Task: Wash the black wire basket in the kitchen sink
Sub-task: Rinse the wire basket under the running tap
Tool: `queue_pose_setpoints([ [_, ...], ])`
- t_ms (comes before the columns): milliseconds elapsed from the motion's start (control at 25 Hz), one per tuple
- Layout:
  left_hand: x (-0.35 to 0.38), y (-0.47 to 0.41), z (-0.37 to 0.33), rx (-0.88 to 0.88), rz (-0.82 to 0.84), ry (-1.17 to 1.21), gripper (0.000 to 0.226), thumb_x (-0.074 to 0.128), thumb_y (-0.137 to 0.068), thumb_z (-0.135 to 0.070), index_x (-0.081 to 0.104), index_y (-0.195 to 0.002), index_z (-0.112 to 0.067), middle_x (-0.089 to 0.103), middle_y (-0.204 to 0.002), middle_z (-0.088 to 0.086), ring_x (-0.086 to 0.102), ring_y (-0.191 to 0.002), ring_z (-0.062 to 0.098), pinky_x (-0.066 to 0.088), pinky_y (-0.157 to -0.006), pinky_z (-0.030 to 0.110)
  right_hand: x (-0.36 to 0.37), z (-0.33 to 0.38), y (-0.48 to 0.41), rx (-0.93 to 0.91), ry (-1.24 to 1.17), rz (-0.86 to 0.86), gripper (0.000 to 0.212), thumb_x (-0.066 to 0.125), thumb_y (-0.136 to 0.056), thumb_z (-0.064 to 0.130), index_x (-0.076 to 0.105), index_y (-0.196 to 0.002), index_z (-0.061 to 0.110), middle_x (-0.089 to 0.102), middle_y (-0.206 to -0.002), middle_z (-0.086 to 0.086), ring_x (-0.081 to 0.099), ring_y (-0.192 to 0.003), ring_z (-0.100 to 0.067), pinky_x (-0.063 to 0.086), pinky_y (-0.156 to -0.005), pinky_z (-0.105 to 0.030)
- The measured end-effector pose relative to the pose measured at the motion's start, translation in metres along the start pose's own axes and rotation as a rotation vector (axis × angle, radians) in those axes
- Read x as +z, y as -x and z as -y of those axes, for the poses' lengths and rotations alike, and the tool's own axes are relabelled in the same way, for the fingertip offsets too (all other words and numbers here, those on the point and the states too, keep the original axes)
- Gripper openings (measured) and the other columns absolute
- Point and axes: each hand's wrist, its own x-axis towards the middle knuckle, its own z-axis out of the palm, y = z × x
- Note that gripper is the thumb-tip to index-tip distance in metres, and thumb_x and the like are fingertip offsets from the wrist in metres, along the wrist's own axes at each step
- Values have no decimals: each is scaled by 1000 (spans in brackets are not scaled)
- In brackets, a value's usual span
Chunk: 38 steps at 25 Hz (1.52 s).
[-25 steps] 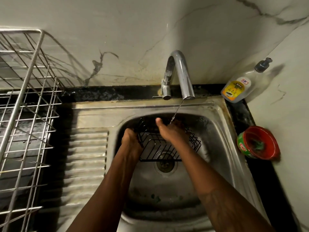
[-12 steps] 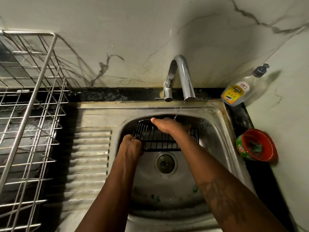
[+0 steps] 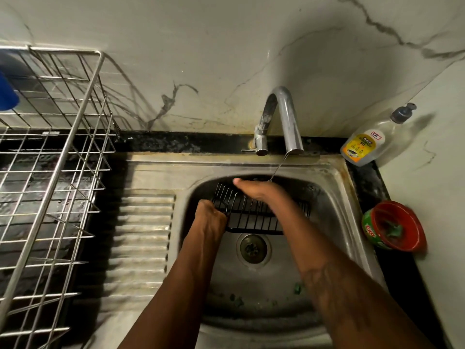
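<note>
Down in the sink [image 3: 338, 197], the basket [image 3: 254, 219] is gripped by the left hand [image 3: 210, 217] and partly hidden under the straight-fingered right hand [image 3: 254, 190]; bottle [image 3: 364, 144] and tub [image 3: 395, 227] are stood nearby.

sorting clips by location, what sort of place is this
Most likely a home kitchen: a steel sink with a running tap, a wire dish rack on the counter beside it, and a soap bottle by the wall.
</note>
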Motion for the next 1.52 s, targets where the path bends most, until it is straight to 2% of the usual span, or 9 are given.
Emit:
queue_pose_setpoints([
  [160, 3, 3, -4, 4, -85, 30, 42, 40, -101, -25, 61, -132, -7, 60, -91, 12, 66, -99, 26, 50, -71, 36, 26, 20, 16, -125, 139, -22, 95, 4, -89, 80, 26, -159, 19, 16, -165, -19, 12, -151, -45, 4, -116, -71],
  [320, 2, -9, 4, 119, -117, 41, 29, 47, -93, -22, 60, -118, -28, 43, -59, -2, 38, -31, 11, 40, -37, 15, 13, -48, -40, 136, -79, -97, 92, 11, -93, 73, 21, -159, 9, 12, -166, -21, 13, -153, -39, 10, -123, -56],
  [480, 6, -13, 11, 207, -240, -51, 48, 65, -75, -42, 69, -111, -10, 74, -95, 13, 66, -63, 19, 41, -49, 23, 19, -72, -63, 266, -349, -207, 94, 11, -93, 71, 10, -160, 5, 3, -166, -22, 8, -154, -38, 6, -124, -55],
  [600, 5, -17, 8, 208, -291, -168, 59, 65, -72, -49, 68, -114, -6, 72, -112, 18, 69, -88, 33, 52, -66, 36, 42, -33, -20, 85, -241, -264, 89, 5, -93, 75, -2, -161, 18, -10, -168, -12, -6, -154, -35, -6, -120, -63],
  [760, -3, -17, 7, 188, -232, -177, 39, 63, -86, -39, 67, -110, -8, 65, -87, 12, 54, -66, 24, 40, -54, 29, 55, -27, -18, -60, -189, -347, 80, 6, -97, 70, -2, -161, 23, -9, -169, -8, -8, -154, -33, -12, -116, -64],
  [960, 3, -17, 11, 242, -231, -177, 51, 67, -78, -49, 72, -110, -10, 69, -89, 11, 56, -60, 20, 42, -47, 28, 21, -62, -54, 290, -377, -354, 84, 13, -97, 63, 40, -149, 2, 39, -154, -23, 37, -142, -38, 22, -119, -54],
  [1120, 7, -13, 9, 271, -288, -259, 63, 69, -83, -51, 62, -121, -1, 66, -113, 21, 66, -91, 34, 58, -79, 43, 43, -11, -32, 159, -345, -325, 101, 1, -85, 80, 11, -160, 13, 5, -167, -17, 7, -153, -38, 0, -119, -65],
  [1320, -6, -15, 17, 266, -286, -269, 61, 67, -86, -53, 61, -115, 0, 66, -105, 16, 63, -80, 28, 54, -74, 40, 55, 3, -15, 36, -299, -353, 86, 10, -98, 68, -3, -160, 11, -8, -168, -13, -5, -154, -35, -7, -119, -64],
  [1520, -6, -13, 22, 420, -245, -420, 66, 61, -91, -59, 62, -109, 5, 69, -97, 17, 63, -84, 28, 49, -70, 34, 32, -65, -63, 255, -532, -400, 82, 17, -100, 65, 40, -150, 4, 39, -154, -22, 37, -142, -38, 22, -120, -56],
])
